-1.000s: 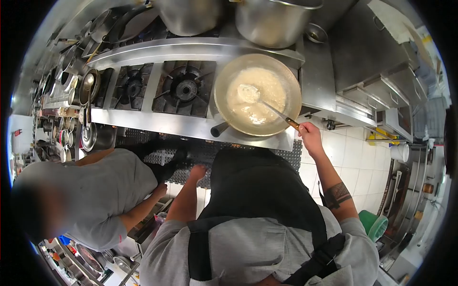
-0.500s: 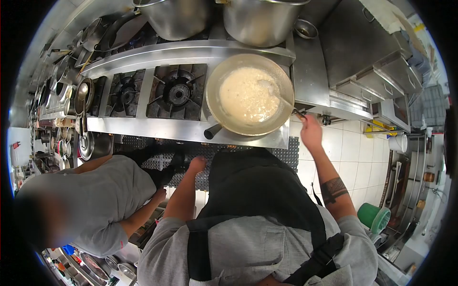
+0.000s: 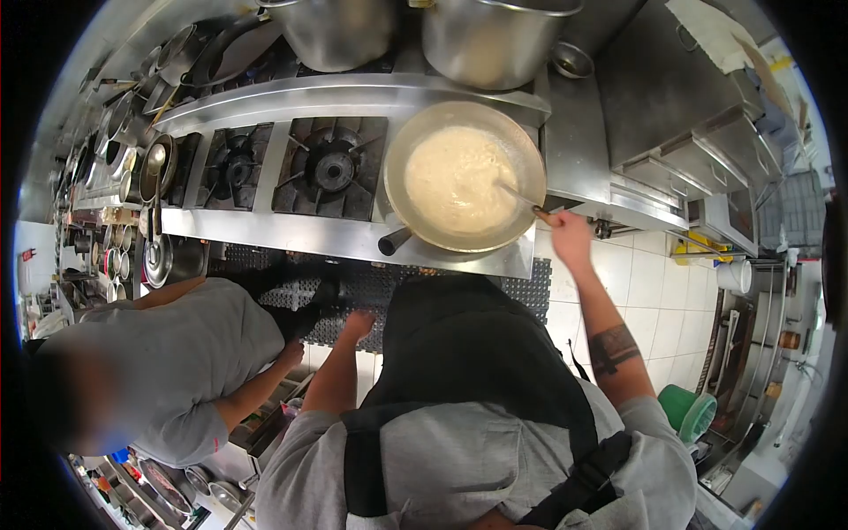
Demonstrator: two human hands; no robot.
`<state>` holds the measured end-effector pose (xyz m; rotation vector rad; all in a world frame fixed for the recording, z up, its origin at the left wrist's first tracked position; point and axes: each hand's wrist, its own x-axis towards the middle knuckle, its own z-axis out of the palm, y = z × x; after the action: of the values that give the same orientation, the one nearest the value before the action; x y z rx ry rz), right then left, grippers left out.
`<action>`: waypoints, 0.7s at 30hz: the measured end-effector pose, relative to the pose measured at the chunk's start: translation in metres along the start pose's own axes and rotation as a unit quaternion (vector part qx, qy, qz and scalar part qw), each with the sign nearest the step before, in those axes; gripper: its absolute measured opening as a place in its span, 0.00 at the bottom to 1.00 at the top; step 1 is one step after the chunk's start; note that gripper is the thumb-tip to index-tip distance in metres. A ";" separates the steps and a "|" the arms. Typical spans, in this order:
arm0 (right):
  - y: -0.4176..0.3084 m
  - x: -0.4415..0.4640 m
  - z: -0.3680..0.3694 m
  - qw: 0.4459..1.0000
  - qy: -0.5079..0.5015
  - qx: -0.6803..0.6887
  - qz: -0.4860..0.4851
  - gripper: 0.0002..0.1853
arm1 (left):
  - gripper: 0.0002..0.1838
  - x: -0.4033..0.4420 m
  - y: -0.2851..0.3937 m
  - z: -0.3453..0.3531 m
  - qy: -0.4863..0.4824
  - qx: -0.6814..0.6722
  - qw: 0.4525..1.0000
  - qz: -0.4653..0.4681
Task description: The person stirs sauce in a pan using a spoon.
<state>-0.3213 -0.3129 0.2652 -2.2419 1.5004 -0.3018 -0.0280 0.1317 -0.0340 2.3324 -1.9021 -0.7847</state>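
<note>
A large round pan (image 3: 415, 228) sits on the right end of the stove, its dark handle pointing toward the front left. Creamy, lumpy food (image 3: 459, 181) fills its middle. My right hand (image 3: 572, 237) is closed around the handle of a ladle (image 3: 519, 196), just past the pan's right rim; the ladle's head is sunk in the food and hidden. My left hand (image 3: 360, 324) hangs low in front of the stove, below the pan's handle, with its fingers curled; whether anything is in them is too small to tell.
Two burners (image 3: 334, 168) lie left of the pan. Tall metal pots (image 3: 486, 44) stand behind it, with a small bowl (image 3: 571, 62) at their right. A co-worker in a grey shirt (image 3: 194, 353) stands close on my left. A green bucket (image 3: 687, 411) is at the lower right.
The ladle's head was raised with food on it, then went down into the food toward the pan's right side. My right hand moved slightly left and lower with it. The view has shifted a little.
</note>
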 end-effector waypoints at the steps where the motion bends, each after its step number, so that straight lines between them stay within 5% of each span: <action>1: -0.009 -0.002 0.014 1.000 0.002 0.001 0.000 0.11 | 0.11 -0.002 -0.001 0.001 -0.029 0.021 0.999 0.009; 6: -0.003 -0.009 0.021 0.995 -0.099 0.002 0.005 0.13 | 0.12 0.006 0.001 -0.007 -0.044 -0.002 0.999 -0.018; 9: 0.026 -0.001 -0.020 0.996 -0.075 -0.044 -0.012 0.13 | 0.12 0.017 0.010 -0.014 -0.009 -0.194 0.967 -0.162; 12: 0.003 0.004 -0.019 0.997 -0.035 -0.068 0.015 0.13 | 0.12 0.025 0.003 -0.002 -0.031 -0.139 0.984 -0.111; 14: -0.009 0.009 0.011 0.998 -0.016 -0.052 -0.007 0.13 | 0.10 0.024 0.008 -0.004 0.014 -0.011 1.000 0.018; 18: -0.025 -0.006 0.024 0.995 -0.088 -0.020 -0.039 0.12 | 0.09 0.028 0.001 -0.003 0.005 -0.030 0.999 0.026; 21: 0.018 -0.002 -0.032 0.991 -0.084 -0.095 -0.039 0.12 | 0.09 0.029 0.015 -0.018 -0.057 -0.063 0.996 -0.024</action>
<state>-0.3500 -0.3237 0.2860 -2.4105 1.4067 0.0091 -0.0314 0.0958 -0.0239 2.3122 -1.7865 -1.0318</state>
